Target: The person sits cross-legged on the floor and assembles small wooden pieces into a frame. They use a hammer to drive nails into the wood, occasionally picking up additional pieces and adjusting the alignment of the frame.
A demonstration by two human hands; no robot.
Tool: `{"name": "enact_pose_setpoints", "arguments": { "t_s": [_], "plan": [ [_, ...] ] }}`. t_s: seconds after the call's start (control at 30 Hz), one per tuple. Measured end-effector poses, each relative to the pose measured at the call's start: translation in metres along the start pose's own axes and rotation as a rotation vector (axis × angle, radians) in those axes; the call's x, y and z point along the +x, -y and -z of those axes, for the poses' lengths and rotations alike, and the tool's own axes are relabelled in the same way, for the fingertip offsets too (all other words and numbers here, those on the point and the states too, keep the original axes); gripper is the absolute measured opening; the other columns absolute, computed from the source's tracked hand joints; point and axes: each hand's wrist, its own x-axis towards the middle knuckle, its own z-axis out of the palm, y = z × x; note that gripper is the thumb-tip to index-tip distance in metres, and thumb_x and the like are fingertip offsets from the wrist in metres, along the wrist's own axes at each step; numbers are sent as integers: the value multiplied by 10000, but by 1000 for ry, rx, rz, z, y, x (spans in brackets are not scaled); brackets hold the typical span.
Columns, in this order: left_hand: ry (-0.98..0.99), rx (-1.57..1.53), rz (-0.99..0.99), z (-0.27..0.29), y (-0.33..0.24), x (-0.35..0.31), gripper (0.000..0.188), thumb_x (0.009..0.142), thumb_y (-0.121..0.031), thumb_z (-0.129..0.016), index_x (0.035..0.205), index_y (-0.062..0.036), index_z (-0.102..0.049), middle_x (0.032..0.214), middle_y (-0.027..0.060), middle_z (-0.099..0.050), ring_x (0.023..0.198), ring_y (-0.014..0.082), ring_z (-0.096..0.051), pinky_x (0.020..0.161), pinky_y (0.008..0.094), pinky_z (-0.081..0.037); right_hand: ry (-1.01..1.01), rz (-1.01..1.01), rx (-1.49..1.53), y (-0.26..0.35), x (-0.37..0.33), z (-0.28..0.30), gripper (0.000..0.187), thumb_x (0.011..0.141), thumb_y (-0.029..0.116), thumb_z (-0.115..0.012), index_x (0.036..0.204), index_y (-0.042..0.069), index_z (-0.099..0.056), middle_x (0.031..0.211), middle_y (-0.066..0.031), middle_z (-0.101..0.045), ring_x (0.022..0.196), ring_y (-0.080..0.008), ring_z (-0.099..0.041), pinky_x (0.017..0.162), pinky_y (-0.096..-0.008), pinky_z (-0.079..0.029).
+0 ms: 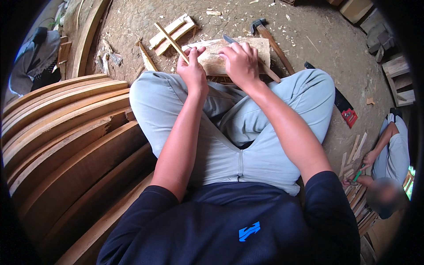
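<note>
My left hand [192,67] is closed around a thin wooden stick [170,40], which slants up and to the left past my fingers. In my right hand [240,62] is a knife; its dark blade [229,39] points away to the upper left and its wooden handle [270,73] sticks out toward my right knee. Both hands are over a pale wooden block [214,45] lying on the ground in front of my crossed legs. The blade and the stick are apart.
A hammer [276,46] lies right of the block; a handsaw with a red handle [349,117] is beyond my right knee. Split wood pieces [173,34] lie ahead. Long stacked boards [66,115] fill the left side. Another person [388,150] works at far right, holding a green-handled tool.
</note>
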Motion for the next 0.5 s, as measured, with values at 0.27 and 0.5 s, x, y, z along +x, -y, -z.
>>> {"name": "enact_pose_setpoints", "arguments": {
  "t_s": [0.27,0.5],
  "plan": [
    [-4,147,-65,-3,5,-2,138,999,-149,-620,993,-13,-640,930,81,-729,790,100,-579,756,270,-429,-16,-317,119,-31,28,20,220,994,187,-540,1073,196,-744,1026,-89,-658,944,-293,-642,838,-452,-494],
    [48,257,-76,3,11,2,142,1001,-176,-630,1044,-41,-643,967,49,-726,767,70,-581,704,234,-438,-212,-534,317,-71,47,47,197,904,261,-699,956,81,-763,885,-105,-759,829,-256,-736,770,-359,-556]
  ]
}}
